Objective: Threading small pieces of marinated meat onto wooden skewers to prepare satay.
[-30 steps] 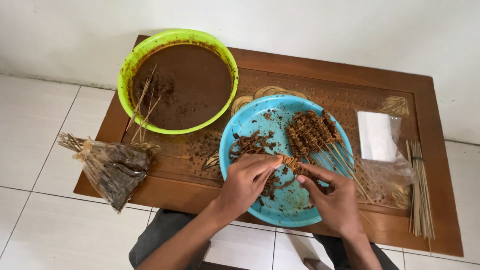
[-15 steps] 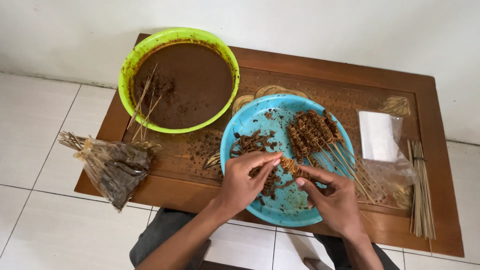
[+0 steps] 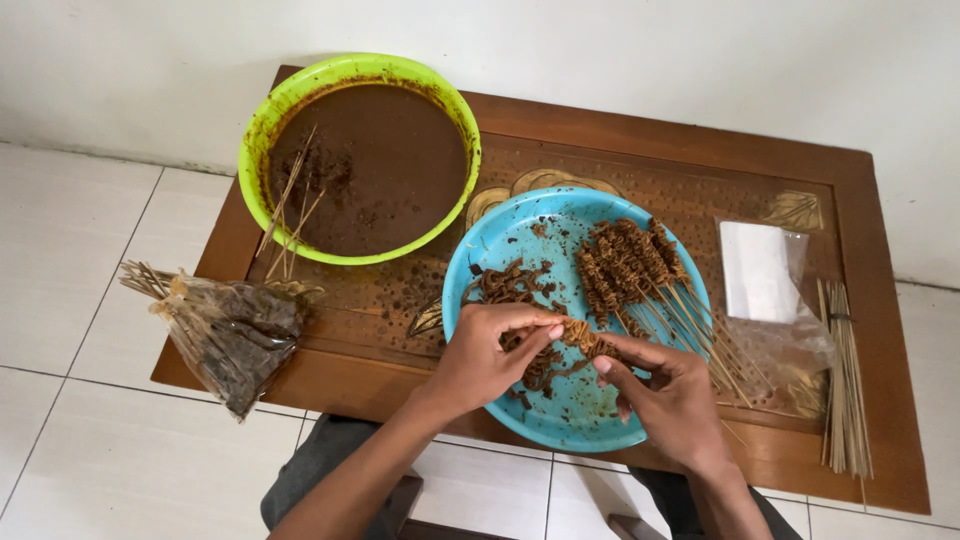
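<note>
Both hands pinching one skewer over the blue plate
Left hand [image 3: 485,360] and right hand [image 3: 668,400] grip the skewer [image 3: 585,338]; since a second ago they've barely shifted, finished skewers [image 3: 625,262] just beyond

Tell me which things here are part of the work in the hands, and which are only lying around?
In use:
- left hand and right hand, both pinching the half-threaded skewer
- blue bowl under them
- loose brown strips in it
- finished skewers in it

Lying about:
- green basin of brown sauce
- bagged skewers
- bare bamboo sticks
- clear plastic bag
- wooden table
</note>
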